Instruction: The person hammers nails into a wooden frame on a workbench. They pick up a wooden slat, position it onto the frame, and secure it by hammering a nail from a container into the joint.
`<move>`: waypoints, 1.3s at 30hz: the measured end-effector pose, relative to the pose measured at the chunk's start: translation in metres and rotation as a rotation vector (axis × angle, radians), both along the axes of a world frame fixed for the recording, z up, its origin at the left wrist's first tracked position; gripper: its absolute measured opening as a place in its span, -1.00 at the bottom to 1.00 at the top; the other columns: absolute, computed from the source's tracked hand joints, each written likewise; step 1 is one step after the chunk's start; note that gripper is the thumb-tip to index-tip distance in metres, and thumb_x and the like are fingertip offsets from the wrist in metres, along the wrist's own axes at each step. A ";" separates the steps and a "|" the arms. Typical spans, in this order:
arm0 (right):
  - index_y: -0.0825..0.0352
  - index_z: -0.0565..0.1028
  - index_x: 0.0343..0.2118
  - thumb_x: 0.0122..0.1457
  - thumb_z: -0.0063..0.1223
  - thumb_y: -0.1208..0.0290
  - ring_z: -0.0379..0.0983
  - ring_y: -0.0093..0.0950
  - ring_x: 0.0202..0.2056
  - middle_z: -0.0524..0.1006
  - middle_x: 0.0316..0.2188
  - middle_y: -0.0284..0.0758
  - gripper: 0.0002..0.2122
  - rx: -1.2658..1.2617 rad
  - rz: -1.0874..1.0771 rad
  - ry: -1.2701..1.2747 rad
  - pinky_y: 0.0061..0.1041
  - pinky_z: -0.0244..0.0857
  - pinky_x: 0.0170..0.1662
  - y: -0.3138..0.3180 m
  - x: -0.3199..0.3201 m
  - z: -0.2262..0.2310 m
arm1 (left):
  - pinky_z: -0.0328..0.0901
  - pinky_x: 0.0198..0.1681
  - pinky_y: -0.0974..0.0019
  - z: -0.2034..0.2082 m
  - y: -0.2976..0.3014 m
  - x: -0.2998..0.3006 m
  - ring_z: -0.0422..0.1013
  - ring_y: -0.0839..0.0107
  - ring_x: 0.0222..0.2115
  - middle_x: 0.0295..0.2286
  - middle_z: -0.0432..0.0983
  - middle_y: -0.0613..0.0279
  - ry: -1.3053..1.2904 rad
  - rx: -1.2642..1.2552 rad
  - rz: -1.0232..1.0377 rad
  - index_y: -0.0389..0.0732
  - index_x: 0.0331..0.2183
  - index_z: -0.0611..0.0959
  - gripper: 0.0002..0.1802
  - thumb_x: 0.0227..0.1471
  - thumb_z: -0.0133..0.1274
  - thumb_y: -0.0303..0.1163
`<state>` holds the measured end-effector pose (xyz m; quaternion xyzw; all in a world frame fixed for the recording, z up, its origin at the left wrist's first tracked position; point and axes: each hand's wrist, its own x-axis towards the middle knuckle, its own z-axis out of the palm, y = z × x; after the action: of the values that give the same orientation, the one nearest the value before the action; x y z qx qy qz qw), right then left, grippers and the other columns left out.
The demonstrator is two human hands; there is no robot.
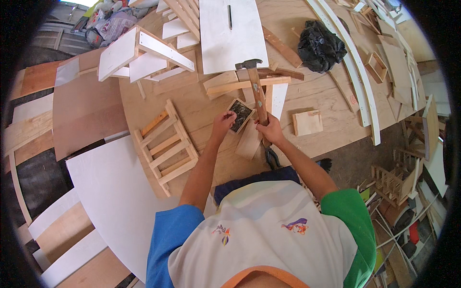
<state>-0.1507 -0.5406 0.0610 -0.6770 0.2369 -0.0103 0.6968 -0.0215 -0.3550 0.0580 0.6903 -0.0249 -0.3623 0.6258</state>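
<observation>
One hammer (258, 95), two bare hands (223, 124) (272, 130)

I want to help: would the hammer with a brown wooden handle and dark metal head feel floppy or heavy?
The hammer is probably stiff, since its handle looks like straight wood. It likely feels top-heavy, because its metal head sits at one end.

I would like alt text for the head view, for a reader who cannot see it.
A person's right grip holds a hammer by its handle, while the left grip is at a small wooden box of dark, nail-like pieces. On the wooden worktable lie a slatted wooden frame, a white board and a black plastic bag.
</observation>
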 end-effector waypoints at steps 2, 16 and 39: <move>0.42 0.45 -0.26 -0.10 0.12 0.51 0.46 -0.51 -0.38 0.54 -0.42 -0.28 -0.72 -0.037 0.023 0.006 -0.50 0.35 -0.25 0.001 0.008 -0.005 | 0.19 -0.52 0.57 0.004 -0.003 -0.001 0.30 0.65 -0.57 -0.58 0.43 0.39 -0.012 -0.002 0.003 -0.27 -0.37 0.59 -0.90 0.05 0.05 -0.46; 0.45 0.43 -0.27 -0.02 0.20 0.43 0.54 -0.40 -0.41 0.56 -0.45 -0.20 -0.72 -0.136 -0.125 -0.019 -0.42 0.40 -0.34 0.032 0.049 -0.001 | 0.33 -0.43 0.47 0.021 -0.008 -0.005 0.43 0.53 -0.52 -0.47 0.56 0.24 0.102 -0.088 -0.058 -0.33 -0.29 0.61 -0.81 0.07 0.08 -0.41; 0.46 0.41 -0.33 0.07 0.12 0.53 0.42 -0.59 -0.68 0.54 -0.50 -0.30 -0.84 0.011 -0.098 0.042 -0.57 0.33 -0.62 0.017 0.039 0.014 | 0.36 -0.28 0.05 0.019 -0.028 -0.003 0.48 0.00 -0.34 -0.38 0.55 -0.06 -0.768 0.619 -0.465 -0.07 -0.17 0.61 -0.68 -0.04 0.03 -0.37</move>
<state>-0.1119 -0.5232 0.0753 -0.6608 0.2844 -0.0292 0.6940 -0.0242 -0.3831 0.0768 0.9013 -0.2959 -0.2033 0.2424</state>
